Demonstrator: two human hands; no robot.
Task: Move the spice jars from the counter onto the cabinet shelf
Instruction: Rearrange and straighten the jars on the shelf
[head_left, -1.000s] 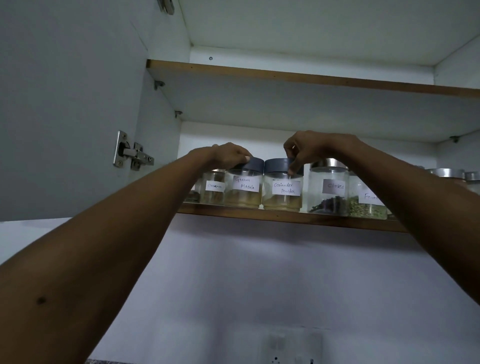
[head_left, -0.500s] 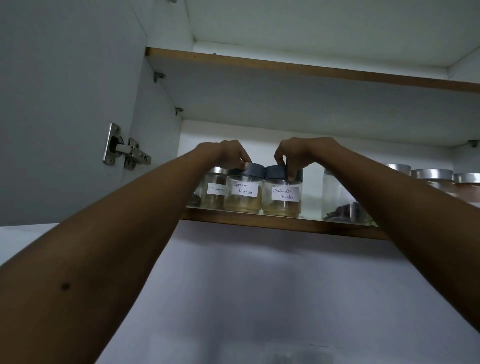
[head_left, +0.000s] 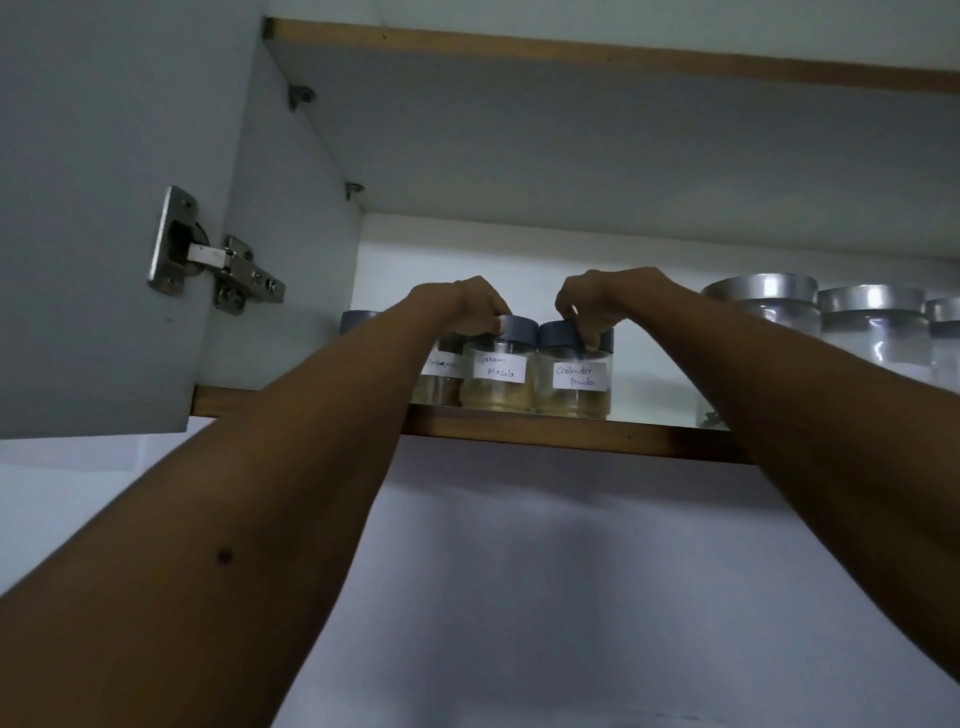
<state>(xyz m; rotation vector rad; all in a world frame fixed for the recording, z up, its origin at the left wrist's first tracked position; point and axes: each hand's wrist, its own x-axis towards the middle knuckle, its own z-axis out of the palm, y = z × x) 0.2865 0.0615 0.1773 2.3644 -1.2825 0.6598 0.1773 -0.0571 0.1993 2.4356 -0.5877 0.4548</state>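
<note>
Garam Masala jar (head_left: 498, 387): upright at the front of the cabinet shelf (head_left: 571, 435), touching the Coriander Powder jar (head_left: 576, 397) on its right.
Left hand (head_left: 475, 312): directly above, fingers curled round the Garam Masala lid.
Right hand (head_left: 597, 306): pinching the Coriander lid from above.
Likely release: straight up, each hand equally close.

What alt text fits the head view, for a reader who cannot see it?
The left hand grips the Garam Masala jar by its lid and the right hand the Coriander Powder jar, both standing on the shelf; silver-lidded jars stand further right.
</note>
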